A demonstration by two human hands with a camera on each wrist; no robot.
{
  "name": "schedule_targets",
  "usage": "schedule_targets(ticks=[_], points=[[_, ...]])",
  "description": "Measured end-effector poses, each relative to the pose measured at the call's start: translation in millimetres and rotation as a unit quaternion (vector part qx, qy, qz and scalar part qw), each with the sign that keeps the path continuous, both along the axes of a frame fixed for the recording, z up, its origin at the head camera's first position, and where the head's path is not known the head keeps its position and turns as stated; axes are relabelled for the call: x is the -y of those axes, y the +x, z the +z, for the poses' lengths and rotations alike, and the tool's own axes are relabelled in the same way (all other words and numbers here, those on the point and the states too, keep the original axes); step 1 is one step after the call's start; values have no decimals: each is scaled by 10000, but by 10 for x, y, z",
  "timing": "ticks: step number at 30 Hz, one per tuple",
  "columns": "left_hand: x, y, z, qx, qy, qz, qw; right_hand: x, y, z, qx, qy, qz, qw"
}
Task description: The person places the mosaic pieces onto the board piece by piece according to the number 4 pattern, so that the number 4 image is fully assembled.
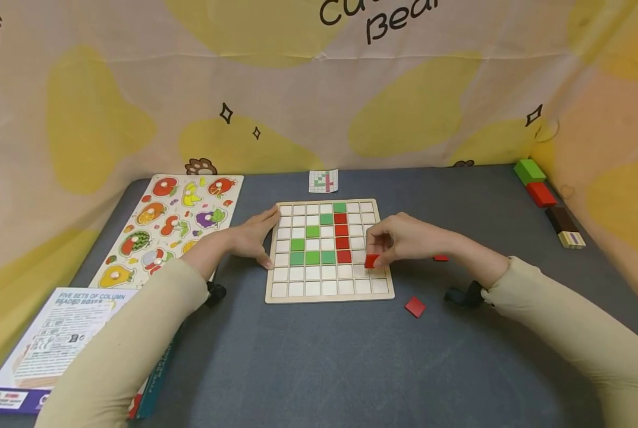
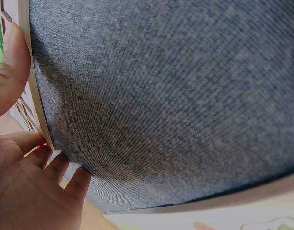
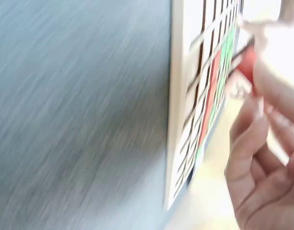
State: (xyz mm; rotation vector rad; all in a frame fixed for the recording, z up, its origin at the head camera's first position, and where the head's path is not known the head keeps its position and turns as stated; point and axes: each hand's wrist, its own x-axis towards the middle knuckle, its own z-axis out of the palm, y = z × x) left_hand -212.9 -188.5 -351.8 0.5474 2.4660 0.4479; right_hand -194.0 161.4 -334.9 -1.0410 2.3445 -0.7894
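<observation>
A wooden grid board (image 1: pixel 329 300) with white squares lies on the dark table. Several green tiles (image 1: pixel 312 231) and a column of red tiles (image 1: pixel 342 242) fill some of its cells. My left hand (image 1: pixel 250 238) rests along the board's left edge, thumb and fingers spread; the left wrist view shows the fingertips (image 2: pixel 78 179) at the frame. Above the board's right side, my right hand (image 1: pixel 399 238) pinches a red tile (image 1: pixel 371 261) between thumb and fingers. In the right wrist view that tile (image 3: pixel 247 62) is blurred and partly hidden.
Loose red tiles lie right of the board, one (image 1: pixel 415 307) nearer and one (image 1: pixel 441 258) by the right wrist. A small pattern card (image 1: pixel 323 181) sits behind the board. At left are a fruit puzzle (image 1: pixel 171 232) and a booklet (image 1: pixel 56 339); colored blocks (image 1: pixel 541 194) line the right edge.
</observation>
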Motion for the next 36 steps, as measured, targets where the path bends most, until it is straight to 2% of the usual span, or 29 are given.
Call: schedule_targets(ticks=[7,14,23,30,33,36], points=[[-18,-2,-19,30,-10,-29,10000,398,66,-57,-675,182,-180,9974],[-25,0,2,46,-10,2,10000,563,112,-89,-960,462,-375,9936],[-17,8,17,71,-18,39,10000,601,103,-118,-910,378,-153,9950],[-12,12,11,85,-22,60,9999,608,157,-99,-890,593,-146,9942],[-11,10,7,68,-19,36,10000,488,119,-68,-997,613,-224,9929],[-7,6,1,37,-29,20,10000,271,42,-37,-894,539,-459,9935]])
